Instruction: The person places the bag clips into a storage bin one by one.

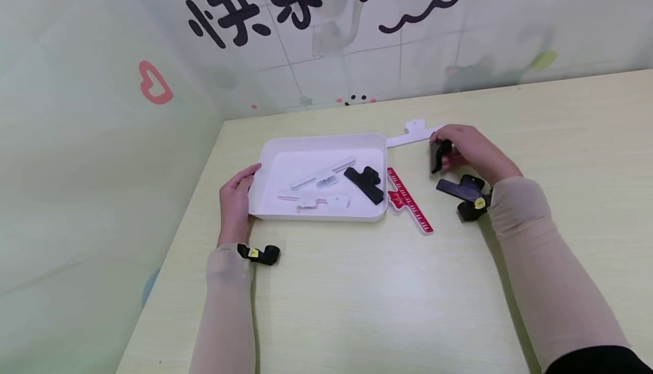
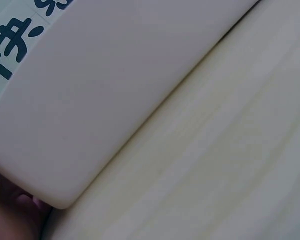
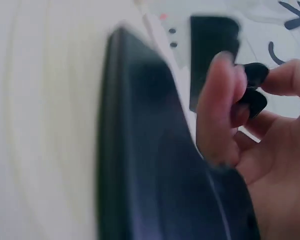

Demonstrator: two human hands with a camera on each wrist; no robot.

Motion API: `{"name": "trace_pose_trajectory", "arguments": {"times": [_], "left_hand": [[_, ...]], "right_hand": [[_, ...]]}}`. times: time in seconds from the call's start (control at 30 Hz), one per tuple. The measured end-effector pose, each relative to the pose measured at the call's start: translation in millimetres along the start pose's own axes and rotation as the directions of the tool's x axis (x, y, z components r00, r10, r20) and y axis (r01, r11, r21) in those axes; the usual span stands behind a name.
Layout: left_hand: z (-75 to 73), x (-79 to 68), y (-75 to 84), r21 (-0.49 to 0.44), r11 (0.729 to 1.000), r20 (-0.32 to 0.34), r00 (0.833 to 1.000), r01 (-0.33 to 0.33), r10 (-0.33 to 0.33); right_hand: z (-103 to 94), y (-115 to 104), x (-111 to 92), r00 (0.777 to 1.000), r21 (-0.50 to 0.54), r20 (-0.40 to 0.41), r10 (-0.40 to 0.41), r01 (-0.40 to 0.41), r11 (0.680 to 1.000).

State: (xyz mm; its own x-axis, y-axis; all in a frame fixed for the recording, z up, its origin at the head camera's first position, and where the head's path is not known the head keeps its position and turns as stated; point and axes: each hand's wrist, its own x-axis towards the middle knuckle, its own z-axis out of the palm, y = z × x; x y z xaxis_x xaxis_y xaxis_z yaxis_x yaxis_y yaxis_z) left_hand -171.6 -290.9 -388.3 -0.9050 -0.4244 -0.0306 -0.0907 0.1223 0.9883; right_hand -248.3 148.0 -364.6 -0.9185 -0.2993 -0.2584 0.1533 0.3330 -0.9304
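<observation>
My left hand [image 1: 236, 203] grips the left side of a white tray [image 1: 318, 143], its fingers at the rim. The left wrist view shows the tray's outer wall [image 2: 100, 90] close up, with part of the hand at its corner. Inside the tray lie a black clip [image 1: 368, 183] and several white or clear clips [image 1: 326, 174]. To the right of the tray, my right hand [image 1: 471, 150] pinches a black clip [image 1: 436, 156] by its handles. The right wrist view shows that black clip [image 3: 207, 55] between thumb and fingers.
A red clip [image 1: 410, 201] with white markings lies against the tray's right side. Behind it, a white clip [image 1: 415, 130] reaches from the tray's corner towards my right hand. Another dark clip [image 1: 461, 188] lies beside the right wrist. A printed backdrop [image 1: 357, 56] borders the table.
</observation>
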Motion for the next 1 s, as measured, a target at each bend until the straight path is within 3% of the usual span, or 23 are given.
{"name": "trace_pose_trajectory", "arguments": {"times": [0.1, 0.23, 0.5, 0.73, 0.9, 1.0], "left_hand": [[-1.2, -0.4, 0.0, -0.003, 1.000, 0.003, 1.000, 0.002, -0.002], [-2.4, -0.8, -0.4, -0.013, 1.000, 0.008, 1.000, 0.000, 0.000], [-2.2, -0.8, -1.4, -0.019, 1.000, 0.000, 1.000, 0.001, -0.001], [-2.5, 0.1, -1.6, -0.012, 1.000, 0.012, 1.000, -0.009, 0.009], [-2.4, 1.6, -2.0, -0.002, 1.000, 0.011, 1.000, -0.011, 0.011], [-1.2, 1.7, -1.8, -0.004, 1.000, 0.007, 1.000, -0.011, 0.011]], "right_hand": [[2.3, 0.9, 0.3, 0.999, 0.192, 0.041, -0.003, -0.005, 0.981], [9.3, -0.6, 2.3, 0.996, 0.341, 0.080, -0.034, 0.005, 0.940], [32.0, -14.3, 3.1, 0.993, 0.426, 0.052, -0.103, 0.071, 0.902], [69.7, -31.4, -5.9, 0.982, 0.595, 0.052, -0.184, 0.117, 0.795], [98.1, -43.6, -12.9, 0.977, 0.658, 0.016, -0.213, 0.151, 0.738], [110.5, -46.4, -14.6, 0.979, 0.669, -0.008, -0.205, 0.158, 0.726]]}}
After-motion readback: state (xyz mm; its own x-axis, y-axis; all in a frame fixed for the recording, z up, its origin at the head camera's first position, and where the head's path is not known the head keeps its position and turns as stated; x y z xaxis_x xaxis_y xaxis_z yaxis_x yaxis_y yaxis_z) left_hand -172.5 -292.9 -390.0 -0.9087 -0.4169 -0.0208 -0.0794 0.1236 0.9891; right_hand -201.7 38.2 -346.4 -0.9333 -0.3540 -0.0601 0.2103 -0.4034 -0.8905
